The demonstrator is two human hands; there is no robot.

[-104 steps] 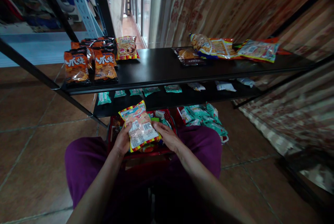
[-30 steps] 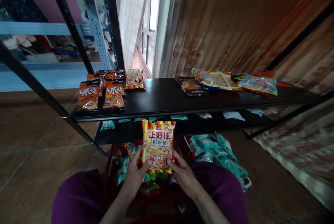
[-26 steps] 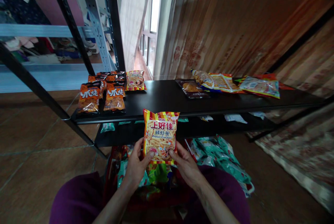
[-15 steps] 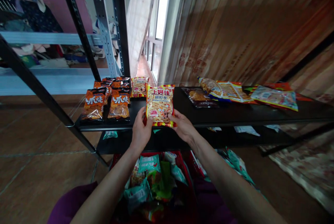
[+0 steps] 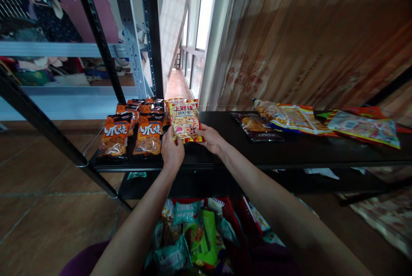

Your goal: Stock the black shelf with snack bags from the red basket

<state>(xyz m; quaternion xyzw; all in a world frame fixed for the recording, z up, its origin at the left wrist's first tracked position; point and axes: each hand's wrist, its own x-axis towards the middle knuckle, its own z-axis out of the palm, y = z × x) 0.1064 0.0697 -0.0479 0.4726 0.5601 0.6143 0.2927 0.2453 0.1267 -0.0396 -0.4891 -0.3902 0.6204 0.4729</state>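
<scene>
A yellow and red bag of prawn crackers is held upright between my two hands, over the black shelf. My left hand grips its lower left corner, and my right hand pinches the lower right edge. Right behind it stands a similar cracker bag, mostly hidden. Just left of my left hand, an orange and black snack bag stands at the front of a row, with a matching orange bag beside it. More of these orange bags are lined up behind.
A dark brown snack bag, a yellow and blue bag and a pale clear-fronted bag lie on the shelf's right side. Below, a red basket holds several snack packs. A black post rises at the left.
Both hands have carried the prawn cracker bag forward and left, from the shelf's front edge to just in front of the similar bag. The view has shifted slightly.
</scene>
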